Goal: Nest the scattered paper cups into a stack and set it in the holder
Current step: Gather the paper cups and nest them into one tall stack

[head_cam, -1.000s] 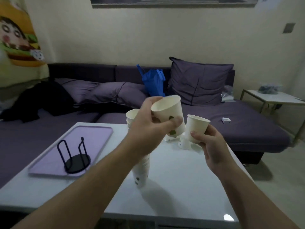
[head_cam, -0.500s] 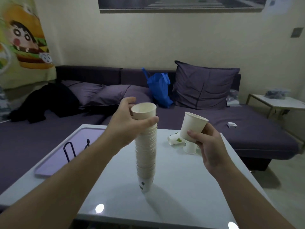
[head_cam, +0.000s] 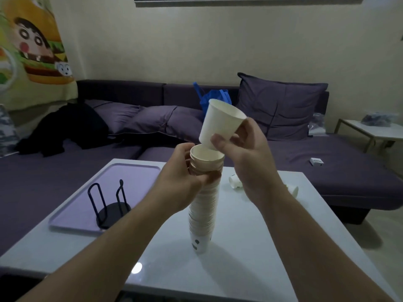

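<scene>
A tall stack of nested white paper cups (head_cam: 202, 214) stands on the white table (head_cam: 250, 247). My left hand (head_cam: 181, 182) grips the stack just below its top rim. My right hand (head_cam: 244, 158) pinches a single white cup (head_cam: 220, 123), tilted, its base dipping into the mouth of the top cup. The black wire cup holder (head_cam: 111, 205) stands vacant on a lilac tray (head_cam: 122, 177) at the left. Behind my right arm two loose cups lie on the table, one (head_cam: 234, 182) on its side and another (head_cam: 293, 189) mostly hidden.
A purple sofa (head_cam: 327, 162) with cushions and a blue bag (head_cam: 214, 97) runs behind the table. A small white box (head_cam: 316, 161) lies on the sofa seat. A side table (head_cam: 370, 129) stands at the far right. Dark clothing (head_cam: 65, 129) lies on the sofa's left.
My left hand set its cup onto the stack and now holds the stack's top. My right hand carried its cup left and up, tilting it over the stack's mouth.
</scene>
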Demonstrator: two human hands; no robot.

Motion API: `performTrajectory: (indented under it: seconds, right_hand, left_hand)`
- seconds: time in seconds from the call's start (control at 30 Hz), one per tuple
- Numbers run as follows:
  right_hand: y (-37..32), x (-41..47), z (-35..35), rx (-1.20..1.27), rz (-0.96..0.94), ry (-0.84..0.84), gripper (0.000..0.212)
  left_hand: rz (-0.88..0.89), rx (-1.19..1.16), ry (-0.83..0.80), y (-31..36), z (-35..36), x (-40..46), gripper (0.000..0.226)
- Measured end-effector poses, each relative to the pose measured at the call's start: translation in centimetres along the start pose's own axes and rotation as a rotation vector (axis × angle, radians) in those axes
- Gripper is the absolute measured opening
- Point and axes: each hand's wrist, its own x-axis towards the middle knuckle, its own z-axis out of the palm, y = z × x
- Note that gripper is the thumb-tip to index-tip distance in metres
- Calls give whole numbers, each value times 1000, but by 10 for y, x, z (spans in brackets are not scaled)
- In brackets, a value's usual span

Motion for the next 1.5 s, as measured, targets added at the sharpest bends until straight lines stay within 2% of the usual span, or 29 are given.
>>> performTrajectory:
  seconds: [0.13, 0.23, 0.37, 0.43, 0.5, 0.57, 0.6, 0.67, 0.73, 0.83, 0.97, 1.1, 1.23, 1.33, 1.43, 1.5]
  right_hand:
    - [17, -4, 0, -128, 88, -154, 69]
    - [21, -10, -11, -133, 122, -221, 84]
    - [30, -21, -33, -47, 150, -152, 72]
    - [41, -28, -47, -59, 189, -97, 62]
    - [53, -32, -63, -88, 262, 12, 52]
    - [70, -31, -81, -157, 343, 145, 33]
    - [80, -31, -90, -238, 391, 201, 22]
    - [102, -35, -108, -513, 484, 247, 18]
    - [122, -43, -122, -713, 542, 222, 21]
    - [150, -51, -138, -814, 582, 180, 21]
    - [174, -35, -147, -906, 516, 170, 35]
    - [191, 1, -148, -962, 412, 201, 45]
    - [211, 44, -143, -1205, 318, 225, 63]
    - [224, 64, -137, -1322, 347, 185, 65]
    - [233, 65, -136, -1347, 340, 208, 61]
    - [230, 59, -140, -1252, 347, 219, 56]
  left_hand:
    - [-6, -50, -4, -3, -3, 1, 70]
    - [5, 21, -14, -3, -5, -1, 76]
    - [2, 97, 13, 0, -3, -10, 99]
    - [86, 214, 98, 2, -2, -17, 108]
    - [271, 258, 200, 11, 4, -27, 93]
    - [469, 273, 238, 25, 17, -36, 66]
    - [535, 291, 217, 29, 26, -40, 50]
    - [571, 334, 112, 24, 50, -45, 27]
    - [454, 359, -37, 6, 75, -45, 22]
    - [136, 366, -196, -40, 111, -39, 25]
    - [-27, 321, -185, -96, 150, -21, 28]
    - [-244, 273, -185, -122, 178, 9, 34]
    - [-302, 265, -217, -139, 201, 32, 42]
    - [-312, 274, -224, -152, 206, 33, 41]
    - [-306, 278, -215, -163, 205, 33, 42]
    - [-311, 241, -201, -166, 205, 35, 49]
